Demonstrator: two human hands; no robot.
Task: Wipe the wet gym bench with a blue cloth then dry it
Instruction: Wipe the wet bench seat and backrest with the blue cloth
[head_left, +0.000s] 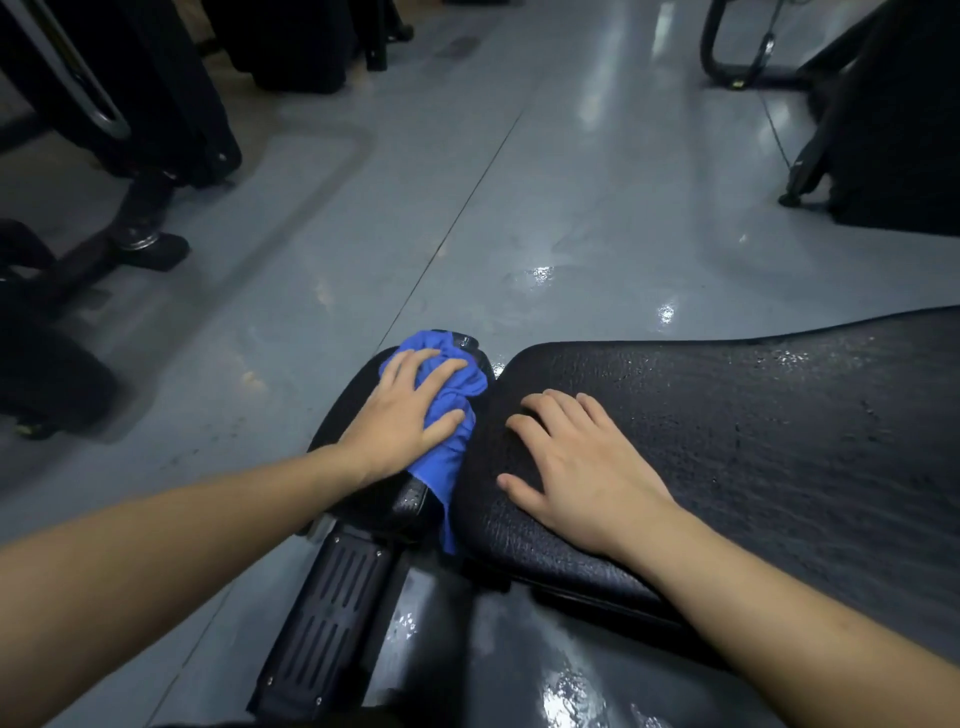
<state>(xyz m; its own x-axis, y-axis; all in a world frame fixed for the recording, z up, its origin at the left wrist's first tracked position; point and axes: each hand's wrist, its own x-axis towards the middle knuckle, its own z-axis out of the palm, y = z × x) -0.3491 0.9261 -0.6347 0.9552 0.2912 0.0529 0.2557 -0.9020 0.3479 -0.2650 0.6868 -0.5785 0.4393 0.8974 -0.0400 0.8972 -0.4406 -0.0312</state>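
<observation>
The left hand (402, 413) presses a crumpled blue cloth (451, 410) onto the black padded counter (779, 441), fingers spread; the right hand (576, 467) lies flat, seemingly empty.

Blue cloth on a black bench

The cloth (447, 395) is showing bright blue, the bench (727, 441) is looking black with a bumpy, shiny wet pattern, and the floor (519, 208) is shining grey with white light spots.
</observation>
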